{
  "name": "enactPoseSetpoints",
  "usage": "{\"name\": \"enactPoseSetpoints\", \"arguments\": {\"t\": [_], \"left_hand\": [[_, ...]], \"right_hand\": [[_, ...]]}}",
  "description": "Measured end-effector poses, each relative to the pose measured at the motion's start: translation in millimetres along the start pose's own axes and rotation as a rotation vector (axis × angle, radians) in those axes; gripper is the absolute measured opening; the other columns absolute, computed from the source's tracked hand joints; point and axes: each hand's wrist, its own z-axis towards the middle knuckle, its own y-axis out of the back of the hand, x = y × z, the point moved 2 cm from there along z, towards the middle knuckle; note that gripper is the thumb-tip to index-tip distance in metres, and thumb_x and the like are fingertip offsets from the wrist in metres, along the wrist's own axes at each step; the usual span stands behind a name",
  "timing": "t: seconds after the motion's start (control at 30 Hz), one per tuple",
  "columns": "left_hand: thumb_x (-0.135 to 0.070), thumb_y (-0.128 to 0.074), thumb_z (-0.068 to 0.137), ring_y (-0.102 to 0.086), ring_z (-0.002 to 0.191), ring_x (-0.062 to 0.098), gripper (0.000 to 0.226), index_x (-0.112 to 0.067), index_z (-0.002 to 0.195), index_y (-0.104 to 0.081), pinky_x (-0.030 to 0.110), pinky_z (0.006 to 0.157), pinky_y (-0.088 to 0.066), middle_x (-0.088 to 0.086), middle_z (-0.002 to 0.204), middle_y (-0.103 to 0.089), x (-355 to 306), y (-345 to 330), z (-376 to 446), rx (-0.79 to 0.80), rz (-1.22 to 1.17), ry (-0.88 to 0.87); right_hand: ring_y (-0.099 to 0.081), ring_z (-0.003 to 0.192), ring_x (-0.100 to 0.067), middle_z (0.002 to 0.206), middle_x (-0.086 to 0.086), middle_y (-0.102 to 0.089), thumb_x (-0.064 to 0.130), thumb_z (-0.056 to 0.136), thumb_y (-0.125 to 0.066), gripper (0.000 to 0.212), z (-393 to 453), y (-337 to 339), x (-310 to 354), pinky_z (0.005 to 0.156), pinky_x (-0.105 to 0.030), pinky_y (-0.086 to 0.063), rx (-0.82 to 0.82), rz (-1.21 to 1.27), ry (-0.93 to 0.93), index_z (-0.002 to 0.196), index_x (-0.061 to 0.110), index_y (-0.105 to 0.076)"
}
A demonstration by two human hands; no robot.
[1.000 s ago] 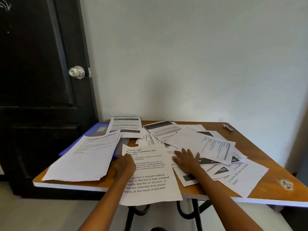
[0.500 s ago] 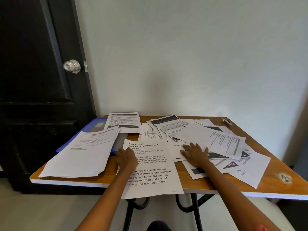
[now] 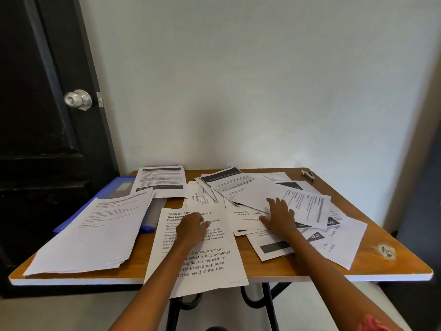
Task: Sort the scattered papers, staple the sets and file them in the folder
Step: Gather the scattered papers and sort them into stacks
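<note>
Nearest me: big-print sheet (image 3: 195, 249) hangs over the front edge of the worktop (image 3: 393, 266). Left hand (image 3: 191, 226) rests on its upper half, fingers loosely curled, holding nothing that I can see. My guess is it's pinning the sheet so it doesn't slide off the edge.

Just right of that sheet: right hand (image 3: 280, 217) lies flat on the loose pile (image 3: 286, 206), fingers spread and straight, pressing down, not gripping. Looks like it's steadying the heap or about to fan it for sorting.

Left of the big-print sheet: a squared-up stack (image 3: 95, 232), probably a set already started. It lies partly over the blue folder (image 3: 112, 189), which is shut as far as I can tell and sticks out past the stack toward the door (image 3: 35, 115). One more page (image 3: 162, 181) sits behind the big-print sheet, touching the folder's far corner.

Far right corner, well apart from the big-print sheet: stapler (image 3: 308, 175), untouched, clear of the papers.

Judgement: sorting stage, early. Nothing stapled that I can see, nothing filed.
</note>
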Motion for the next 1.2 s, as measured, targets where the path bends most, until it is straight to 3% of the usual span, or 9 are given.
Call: {"name": "enactPoseSetpoints", "arguments": {"t": [0.13,0.43,0.53,0.7,0.8,0.9,1.03,1.13,1.2], "left_hand": [[-0.044,-0.063,0.084,-0.056,0.104,0.017,0.035,-0.016,0.105,-0.06,0.027,0.079,-0.041,-0.001,0.11,-0.061,-2,-12,4,0.018,-0.039,-0.058],[-0.032,-0.067,0.083,-0.055,0.106,0.018,0.032,-0.012,0.109,-0.062,0.026,0.081,-0.042,0.003,0.116,-0.06,5,-19,11,-0.007,-0.09,-0.133],[-0.027,-0.064,0.086,-0.059,0.099,0.019,0.025,-0.011,0.105,-0.064,0.028,0.082,-0.048,0.003,0.108,-0.064,6,-20,10,-0.068,-0.227,-0.111],[-0.032,-0.043,0.098,-0.062,0.09,0.022,0.033,-0.007,0.103,-0.064,0.026,0.074,-0.049,0.01,0.101,-0.067,6,0,10,-0.099,-0.672,0.093],[-0.042,-0.027,0.1,-0.062,0.09,0.021,0.05,-0.006,0.118,-0.058,0.029,0.077,-0.05,0.012,0.114,-0.065,-1,8,7,0.125,-0.791,0.144],[-0.062,-0.011,0.092,-0.061,0.097,0.027,0.073,-0.01,0.116,-0.056,0.038,0.087,-0.047,0.014,0.116,-0.064,-2,16,3,0.276,-1.128,0.221],[-0.075,-0.022,0.081,-0.064,0.092,0.034,0.084,-0.006,0.114,-0.054,0.047,0.08,-0.053,0.018,0.106,-0.066,10,25,9,0.302,-1.724,0.316],[-0.073,-0.038,0.076,-0.061,0.102,0.03,0.082,-0.01,0.127,-0.051,0.043,0.08,-0.056,0.014,0.12,-0.06,11,32,10,0.354,-1.538,0.266],[-0.068,-0.039,0.084,-0.057,0.111,0.029,0.07,-0.014,0.127,-0.053,0.042,0.085,-0.051,0.011,0.121,-0.061,11,37,7,0.36,-1.443,0.277]], "right_hand": [[-0.043,0.124,-0.026,0.134,-0.01,-0.048,0.057,0.091,-0.04,0.061,2,-9,-10,0.103,-0.042,-0.034,0.009,-0.061,-0.053,0.134,0.013,-0.04],[-0.058,0.101,-0.02,0.112,-0.008,-0.058,0.023,0.098,-0.043,0.028,-2,-1,12,0.084,-0.027,-0.045,-0.025,-0.409,0.211,0.122,0.009,-0.048],[-0.061,0.095,-0.021,0.108,-0.007,-0.064,0.018,0.095,-0.048,0.023,2,17,11,0.081,-0.027,-0.047,-0.106,-0.21,0.174,0.117,0.014,-0.056],[-0.063,0.08,-0.03,0.089,-0.016,-0.069,0.0,0.089,-0.054,0.018,1,55,31,0.067,-0.028,-0.044,-0.612,0.397,0.148,0.1,0.002,-0.068],[-0.061,0.089,-0.029,0.09,-0.012,-0.069,-0.001,0.082,-0.058,0.013,3,66,50,0.085,-0.052,-0.047,-0.79,0.526,0.295,0.083,0.007,-0.068],[-0.043,0.124,-0.036,0.121,-0.017,-0.06,-0.004,0.078,-0.06,0.013,-3,64,67,0.104,-0.049,-0.027,-0.878,0.614,0.293,0.081,0.005,-0.068],[-0.042,0.126,-0.03,0.126,-0.015,-0.055,-0.007,0.076,-0.06,0.022,-10,46,60,0.099,-0.039,-0.039,-0.741,0.813,0.319,0.073,0.014,-0.066],[-0.061,0.09,-0.009,0.093,0.015,-0.065,0.02,0.073,-0.074,0.023,-16,29,47,0.07,-0.029,-0.053,-0.458,0.952,0.454,0.072,0.04,-0.062],[-0.061,0.074,-0.006,0.083,0.015,-0.064,0.029,0.075,-0.075,0.018,-19,24,42,0.062,-0.021,-0.051,-0.343,0.897,0.456,0.075,0.042,-0.063]]}}
